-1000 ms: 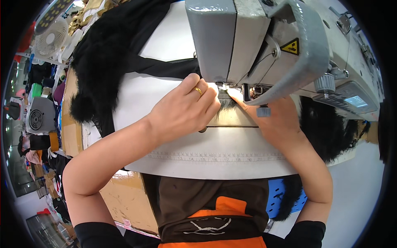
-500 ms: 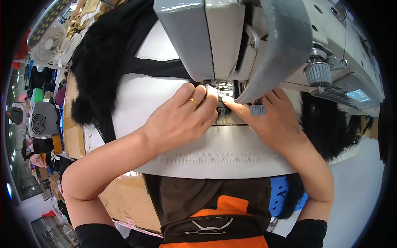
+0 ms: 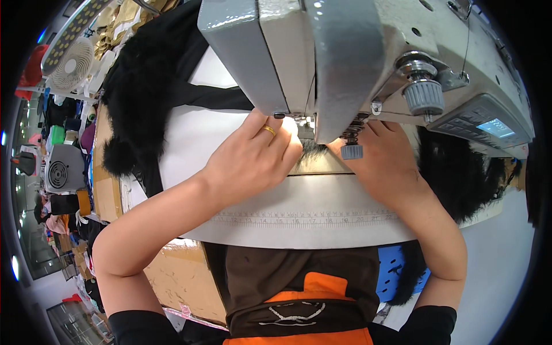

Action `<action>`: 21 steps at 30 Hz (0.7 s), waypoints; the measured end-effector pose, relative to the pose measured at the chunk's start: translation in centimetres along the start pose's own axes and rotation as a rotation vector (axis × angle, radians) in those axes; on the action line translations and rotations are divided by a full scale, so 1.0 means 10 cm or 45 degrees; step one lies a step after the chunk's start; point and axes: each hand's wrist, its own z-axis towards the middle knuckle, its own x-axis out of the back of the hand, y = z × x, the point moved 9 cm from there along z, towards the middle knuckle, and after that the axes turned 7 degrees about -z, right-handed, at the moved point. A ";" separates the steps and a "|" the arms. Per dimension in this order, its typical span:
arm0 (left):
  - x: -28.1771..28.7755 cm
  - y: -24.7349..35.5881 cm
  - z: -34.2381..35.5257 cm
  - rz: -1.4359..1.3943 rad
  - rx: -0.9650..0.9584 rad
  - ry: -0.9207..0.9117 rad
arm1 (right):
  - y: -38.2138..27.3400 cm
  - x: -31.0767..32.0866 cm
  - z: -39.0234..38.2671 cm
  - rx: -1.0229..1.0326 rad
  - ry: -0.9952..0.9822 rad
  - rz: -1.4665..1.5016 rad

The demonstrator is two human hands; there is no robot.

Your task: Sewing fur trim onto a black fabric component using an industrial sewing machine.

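My left hand (image 3: 259,149), with a gold ring, is closed with curled fingers just left of the needle area of a grey-white sewing machine (image 3: 287,57). What it grips is hidden beneath the fingers. A small strip of dark furry fabric (image 3: 309,150) lies under the presser area, between my hands. My right hand (image 3: 382,155) rests on the bed to the right of it, fingers stretched away from me, its thumb partly hidden behind the machine's guard and knob.
Black fur fabric (image 3: 132,98) drapes over the left of the white table (image 3: 287,224), with more fur (image 3: 454,178) at right. A control panel (image 3: 489,126) sits on the machine. Cardboard (image 3: 178,276), a fan (image 3: 69,63) and cluttered shelves are at left; a blue perforated bin (image 3: 391,270) is below.
The machine head appears further left and larger in view, and its guard now covers more of my right thumb and the needle area. Both hands have shifted only slightly.
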 end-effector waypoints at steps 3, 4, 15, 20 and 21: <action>0.01 0.00 0.02 -0.025 0.036 0.090 | 0.10 0.03 -0.01 -0.072 0.038 0.012; 0.01 -0.02 0.03 -0.064 0.066 0.091 | 0.13 0.08 -0.01 -0.090 0.111 0.024; -0.01 -0.07 0.07 -0.070 0.130 0.148 | 0.21 0.00 0.03 -0.168 0.040 -0.059; -0.15 -0.11 0.08 -0.169 0.193 0.038 | 0.28 -0.26 -0.03 -0.242 -0.287 -0.050; -0.16 -0.10 0.09 -0.171 0.194 0.045 | 0.29 -0.29 -0.05 -0.241 -0.290 -0.056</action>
